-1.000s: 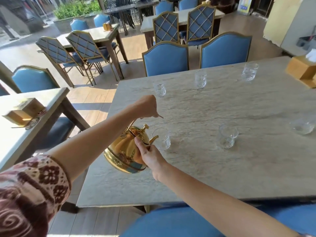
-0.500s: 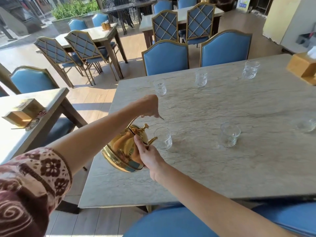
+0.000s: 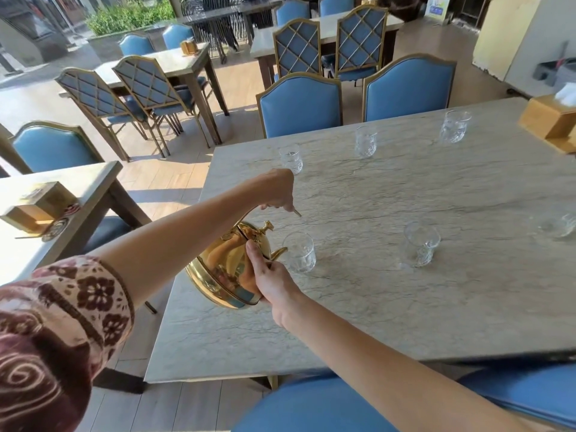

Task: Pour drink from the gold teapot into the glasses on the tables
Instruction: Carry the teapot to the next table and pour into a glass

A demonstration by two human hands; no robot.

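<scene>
The gold teapot (image 3: pixel 224 269) hangs tilted over the near left part of the marble table (image 3: pixel 405 291), its spout at the rim of a clear glass (image 3: pixel 300 252). My left hand (image 3: pixel 277 190) is closed on the teapot's top handle. My right hand (image 3: pixel 269 279) presses against the pot's body and lid. A second glass (image 3: pixel 419 244) stands to the right and a third (image 3: pixel 559 224) near the right edge. Three more glasses (image 3: pixel 291 159) (image 3: pixel 365 141) (image 3: pixel 454 126) line the far side.
A wooden tissue box (image 3: pixel 550 120) sits at the table's far right corner. Blue chairs (image 3: pixel 300 104) stand behind the table and one (image 3: pixel 311 406) right below me. A second table (image 3: pixel 62 194) with a wooden box (image 3: pixel 40 207) is at the left.
The teapot and both hands stay at the near glass, with the pot barely shifted. The view has tipped slightly.
</scene>
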